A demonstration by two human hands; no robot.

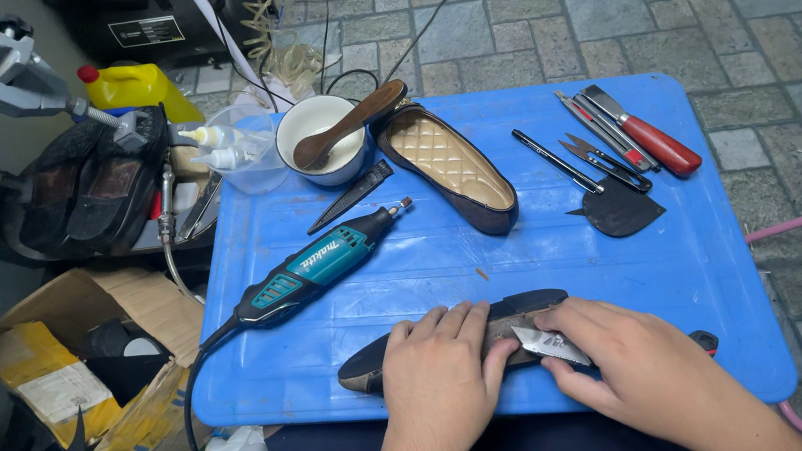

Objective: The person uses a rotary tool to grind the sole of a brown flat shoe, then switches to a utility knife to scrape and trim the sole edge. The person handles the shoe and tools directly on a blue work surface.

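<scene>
- Lower centre: left hand [434,365] presses a dark flat shoe [454,335] onto the blue worktop [706,251].
- Right hand [638,360] grips a utility knife [552,344] against it.
- The shoe looks light and bendy, best held midway.

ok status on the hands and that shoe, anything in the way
Left hand pressing the dark shoe flat on the blue table. Right hand in a grip on a utility knife, blade at the shoe. Rotary tool lies apart, nothing blocking.
</scene>
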